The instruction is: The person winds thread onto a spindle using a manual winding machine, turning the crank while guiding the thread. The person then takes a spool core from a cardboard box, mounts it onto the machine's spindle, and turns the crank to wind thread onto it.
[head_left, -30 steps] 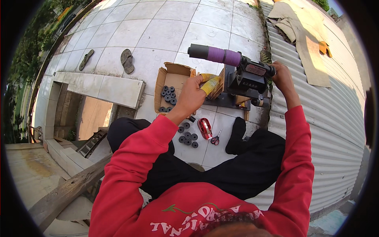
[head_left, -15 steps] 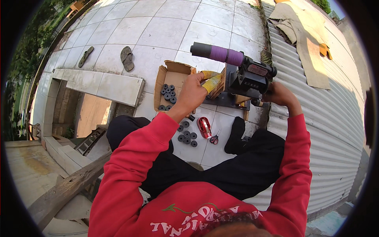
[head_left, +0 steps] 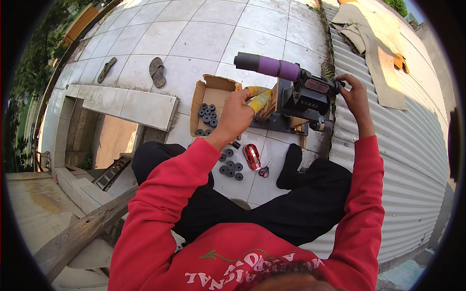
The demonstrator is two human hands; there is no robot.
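A black winding machine stands ahead of me, with a spool of purple thread sticking out from its upper left. My left hand is beside the wooden plate on the machine's left side. Yellow wrappings cover its thumb and forefinger, whose tips come together against the plate; what they pinch, if anything, is hidden. My right hand is raised at the machine's right end, thumb and fingertips closed on a small black knob.
A cardboard box with black rollers lies left of the machine. More black rollers, a red-handled tool and small scissors are on the tiles before me. Sandals sit far left; corrugated sheeting runs along the right.
My right hand has moved up from the machine's lower right side to the knob at its upper right end. My left hand stays in place.
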